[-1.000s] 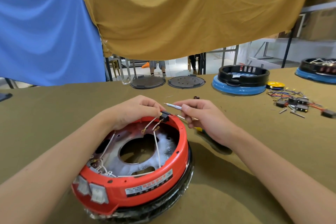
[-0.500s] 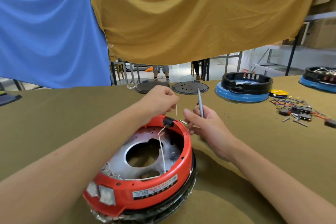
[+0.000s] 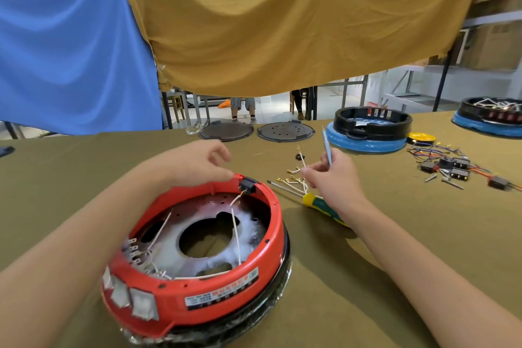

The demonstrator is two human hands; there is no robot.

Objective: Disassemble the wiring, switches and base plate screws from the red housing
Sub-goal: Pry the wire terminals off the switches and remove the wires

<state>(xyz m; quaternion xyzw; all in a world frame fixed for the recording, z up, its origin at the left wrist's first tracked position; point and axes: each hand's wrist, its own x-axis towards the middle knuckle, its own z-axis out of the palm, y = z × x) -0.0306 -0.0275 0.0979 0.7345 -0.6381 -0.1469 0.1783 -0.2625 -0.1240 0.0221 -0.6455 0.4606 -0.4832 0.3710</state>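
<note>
The red housing [image 3: 226,299] lies open side up on the cloth-covered table, with its metal base plate [image 3: 169,251] and white wires [image 3: 236,234] showing inside. A black switch [image 3: 248,185] sits in the far rim. My left hand [image 3: 197,162] hovers at that rim, its fingers loosely curled and a fingertip touching the red edge beside the switch. To the right of the housing, my right hand [image 3: 333,178] holds a thin grey tool [image 3: 326,147] upright and pinches a loose white wire [image 3: 301,157].
A yellow-green screwdriver [image 3: 319,205] and loose brass-tipped wires [image 3: 292,179] lie under my right hand. At the back are two dark round plates [image 3: 226,131], two blue-and-black housings [image 3: 367,133], and, to the right, a pile of removed switches and coloured wires [image 3: 446,164].
A white wire has come off the switch and passed from my left hand to my right, which moved right. My left hand has dropped back to the rim.
</note>
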